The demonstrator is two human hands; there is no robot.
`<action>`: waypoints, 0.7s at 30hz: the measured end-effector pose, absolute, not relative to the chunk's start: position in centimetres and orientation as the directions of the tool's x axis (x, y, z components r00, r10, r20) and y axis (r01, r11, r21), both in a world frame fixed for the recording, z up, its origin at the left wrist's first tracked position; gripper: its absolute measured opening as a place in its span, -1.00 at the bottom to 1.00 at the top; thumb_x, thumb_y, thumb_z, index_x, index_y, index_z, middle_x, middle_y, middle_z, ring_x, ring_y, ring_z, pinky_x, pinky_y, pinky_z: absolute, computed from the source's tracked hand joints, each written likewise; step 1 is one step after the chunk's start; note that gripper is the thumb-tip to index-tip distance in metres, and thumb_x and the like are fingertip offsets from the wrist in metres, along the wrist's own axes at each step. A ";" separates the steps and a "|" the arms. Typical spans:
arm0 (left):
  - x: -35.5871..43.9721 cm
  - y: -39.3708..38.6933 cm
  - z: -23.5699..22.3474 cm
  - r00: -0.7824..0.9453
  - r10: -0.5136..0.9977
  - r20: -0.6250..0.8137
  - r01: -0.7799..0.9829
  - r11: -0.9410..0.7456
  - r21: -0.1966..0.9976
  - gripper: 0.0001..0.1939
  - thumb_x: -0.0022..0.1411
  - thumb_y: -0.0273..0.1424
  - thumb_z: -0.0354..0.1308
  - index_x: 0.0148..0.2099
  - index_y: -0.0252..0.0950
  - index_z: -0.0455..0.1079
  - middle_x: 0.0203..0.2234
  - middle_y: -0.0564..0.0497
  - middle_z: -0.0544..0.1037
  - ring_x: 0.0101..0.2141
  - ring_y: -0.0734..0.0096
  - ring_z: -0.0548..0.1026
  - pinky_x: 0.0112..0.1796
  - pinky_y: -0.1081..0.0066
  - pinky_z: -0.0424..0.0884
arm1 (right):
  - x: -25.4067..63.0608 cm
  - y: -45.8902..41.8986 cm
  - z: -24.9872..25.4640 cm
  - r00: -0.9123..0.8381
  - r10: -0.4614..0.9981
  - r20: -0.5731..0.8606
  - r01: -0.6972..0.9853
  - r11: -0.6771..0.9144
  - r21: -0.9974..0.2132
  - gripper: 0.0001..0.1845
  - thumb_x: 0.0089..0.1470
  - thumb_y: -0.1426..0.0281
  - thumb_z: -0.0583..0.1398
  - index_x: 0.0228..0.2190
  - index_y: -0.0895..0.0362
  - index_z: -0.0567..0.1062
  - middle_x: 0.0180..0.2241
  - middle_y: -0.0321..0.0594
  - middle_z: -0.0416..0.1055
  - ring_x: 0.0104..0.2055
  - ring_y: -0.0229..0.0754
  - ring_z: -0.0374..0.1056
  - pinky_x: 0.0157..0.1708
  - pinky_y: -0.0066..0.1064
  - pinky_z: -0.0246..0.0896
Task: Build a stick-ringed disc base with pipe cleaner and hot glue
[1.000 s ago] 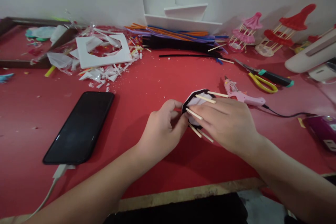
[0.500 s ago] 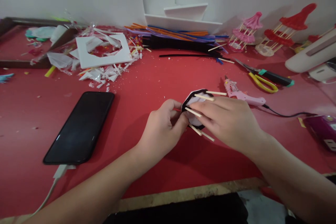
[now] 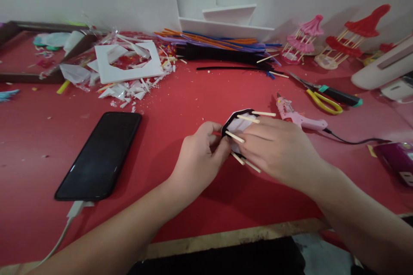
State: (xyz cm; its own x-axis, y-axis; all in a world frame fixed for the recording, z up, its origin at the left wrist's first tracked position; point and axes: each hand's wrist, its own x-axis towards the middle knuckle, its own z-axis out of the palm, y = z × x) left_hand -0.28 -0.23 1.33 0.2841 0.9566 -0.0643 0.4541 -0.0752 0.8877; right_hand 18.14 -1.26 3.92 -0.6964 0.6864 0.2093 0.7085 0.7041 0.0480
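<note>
Between my hands is a small white foam base point(image 3: 238, 125) with a black fuzzy strip round its edge, tilted above the table. Several short wooden sticks point(image 3: 235, 136) stand out from its rim toward me and to the right. My left hand point(image 3: 202, 154) pinches the base's left edge between thumb and fingers. My right hand point(image 3: 277, 146) reaches over the base from the right, its fingers bent against the inside among the sticks; the fingertips are partly hidden. A pink hot glue gun point(image 3: 300, 119) lies just beyond my right hand.
Left of my hands lies a black phone point(image 3: 100, 154) on a cable. Foam scraps surround a cut foam frame point(image 3: 103, 66) behind it. Pipe cleaners point(image 3: 219, 53) are piled at the back. Pliers point(image 3: 324, 102), a pink model point(image 3: 303, 38) and a red model point(image 3: 348, 38) stand or lie right.
My right fingers have drawn slightly right and down inside the base, baring more of its white surface. The base has shifted slightly left; my left hand keeps its hold.
</note>
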 end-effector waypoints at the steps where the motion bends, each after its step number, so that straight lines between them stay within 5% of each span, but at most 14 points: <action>1: -0.3 -0.3 1.3 0.286 0.956 -0.068 0.447 -0.070 0.892 -0.92 0.25 -0.39 0.07 -0.19 -0.25 0.33 -0.56 0.11 0.55 -0.57 0.47 0.44 -0.50 0.49 0.22 | 18.2 -1.2 4.0 -0.706 0.686 0.172 0.703 0.709 0.055 -0.73 0.26 0.52 0.07 -0.42 0.13 0.51 -0.40 -0.24 0.48 -0.26 -0.13 0.37 -0.29 -0.24 0.20; 5: -0.2 -0.3 1.1 0.294 0.952 -0.086 0.438 -0.054 0.897 -0.90 0.26 -0.36 0.07 -0.19 -0.26 0.34 -0.58 0.11 0.54 -0.59 0.47 0.40 -0.51 0.47 0.23 | 18.2 -1.2 3.9 -0.720 0.682 0.128 0.693 0.718 0.069 -0.78 0.24 0.51 0.10 -0.40 0.12 0.51 -0.38 -0.21 0.48 -0.22 -0.10 0.37 -0.22 -0.21 0.22; 8: -0.1 -0.1 0.7 0.306 0.948 -0.089 0.404 -0.045 0.914 -0.88 0.27 -0.35 0.08 -0.17 -0.26 0.35 -0.57 0.09 0.55 -0.56 0.45 0.45 -0.49 0.46 0.30 | 18.2 -1.1 3.6 -0.698 0.679 0.226 0.707 0.704 0.066 -0.78 0.21 0.51 0.12 -0.46 0.12 0.48 -0.43 -0.22 0.46 -0.28 -0.10 0.35 -0.24 -0.21 0.22; 12: -0.1 0.3 0.1 0.377 0.917 -0.129 0.160 0.072 0.984 -0.82 0.31 -0.31 0.09 -0.08 -0.25 0.35 -0.48 0.06 0.58 -0.43 0.39 0.58 -0.34 0.38 0.52 | 18.3 -1.0 3.3 -0.623 0.687 0.374 0.751 0.659 0.043 -0.76 0.19 0.49 0.14 -0.52 0.11 0.45 -0.50 -0.26 0.42 -0.37 -0.14 0.32 -0.30 -0.26 0.18; 21: 0.1 0.2 0.7 0.352 0.893 -0.279 -0.123 0.340 0.933 -0.77 0.36 -0.30 0.04 -0.02 -0.28 0.38 -0.21 -0.07 0.60 -0.34 0.40 0.62 -0.27 0.33 0.62 | 18.5 -0.8 3.1 -0.577 0.728 0.371 0.777 0.629 -0.026 -0.68 0.28 0.44 0.06 -0.45 0.14 0.54 -0.43 -0.18 0.49 -0.38 -0.16 0.34 -0.32 -0.31 0.13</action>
